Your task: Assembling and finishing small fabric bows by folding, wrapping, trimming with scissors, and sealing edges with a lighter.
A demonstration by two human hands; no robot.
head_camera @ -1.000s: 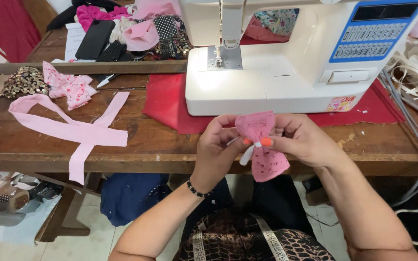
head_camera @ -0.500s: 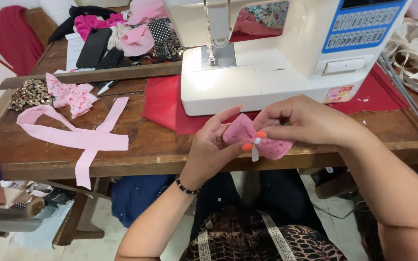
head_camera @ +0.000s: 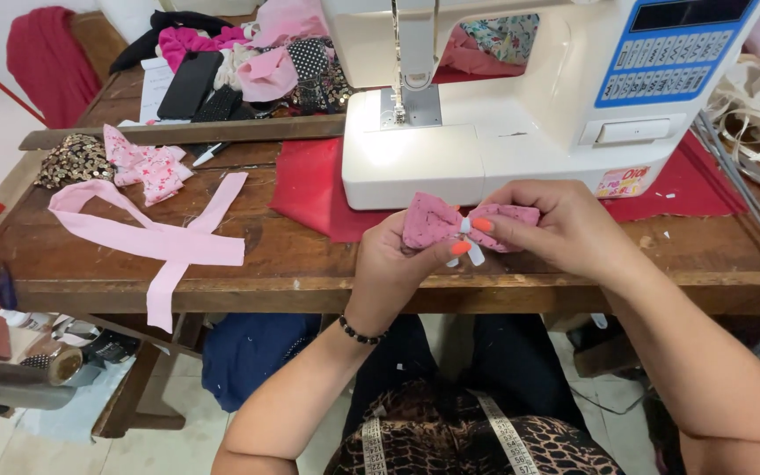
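Two hands meet over the near edge of the wooden table (head_camera: 310, 273), both gripping one small pink bow (head_camera: 437, 222). The left hand (head_camera: 393, 264) cups the bow from below, thumb pressed on its pinched middle; the right hand (head_camera: 565, 224) closes on the other lobe, forefinger and thumb clamped at the centre. A short white tie (head_camera: 471, 242) wraps that centre, its ends sticking out beneath. By my reading, the double pinch keeps the gathered waist from springing open while the tie is dealt with.

The bow is held clear of the table top, just in front of the white sewing machine (head_camera: 503, 114), close to the person's body, which keeps it under the machine's lamp and in plain sight. A red cloth (head_camera: 310, 189) lies under the machine, likely as padding or a working mat.

Well to the left, a long pale pink ribbon strip (head_camera: 147, 237) lies looped flat on the table, and beyond it a patterned pink bow (head_camera: 147, 163) rests beside a dark sequinned piece (head_camera: 72, 160). A heap of fabric scraps (head_camera: 257, 62) sits at the far edge behind a wooden ruler (head_camera: 186, 132). A measuring tape (head_camera: 503, 435) hangs around the person's front, ready to hand.
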